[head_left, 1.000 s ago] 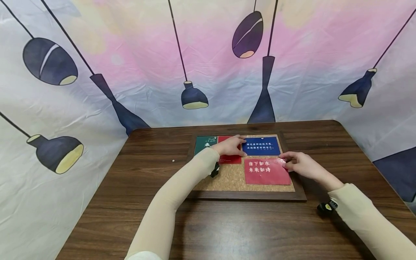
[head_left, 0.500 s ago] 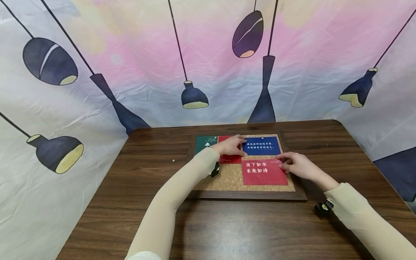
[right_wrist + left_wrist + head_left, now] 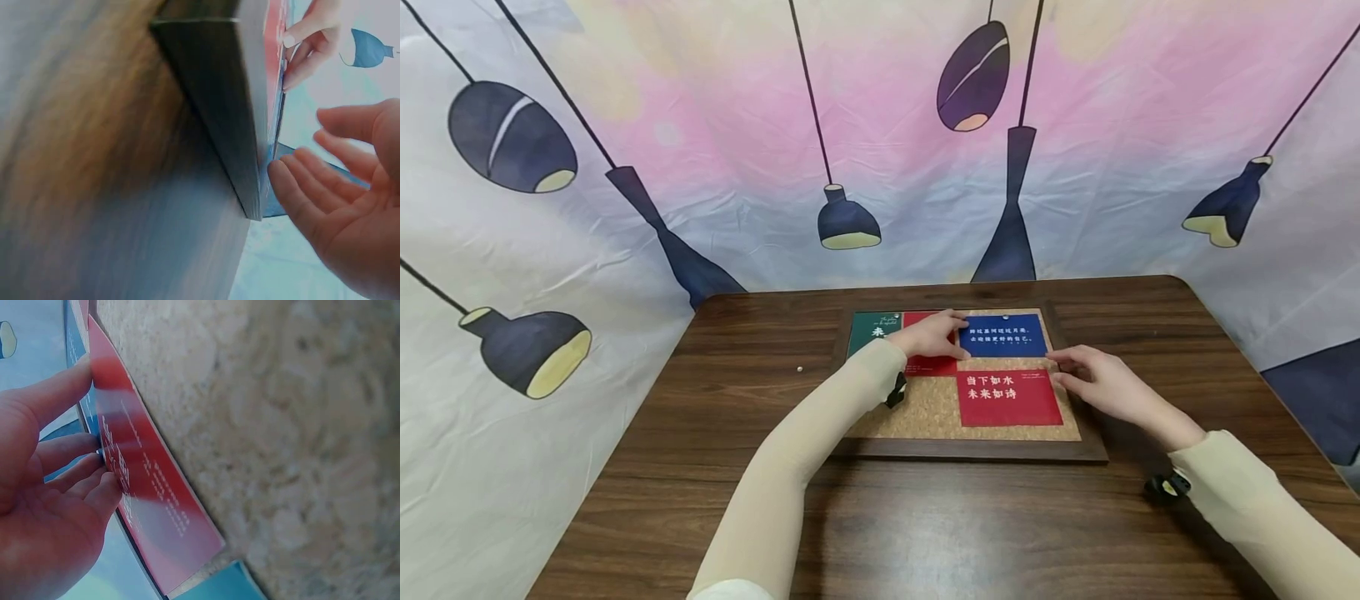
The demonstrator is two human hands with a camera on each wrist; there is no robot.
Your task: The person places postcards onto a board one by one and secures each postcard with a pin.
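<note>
Meanwhile, the left hand [image 3: 934,337] presses flat, relaxed fingers on a small red card on the wood-framed cork board [image 3: 925,408]; the right hand [image 3: 1101,385], fingers open, touches the larger red printed card [image 3: 1007,398] there.

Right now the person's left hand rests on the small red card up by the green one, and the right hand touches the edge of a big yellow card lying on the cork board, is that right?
Not quite: the big card at the right hand is red with white characters, not yellow, as the head view shows. The rest holds: the left hand rests on the small red card beside the green card, on the cork board.
</note>
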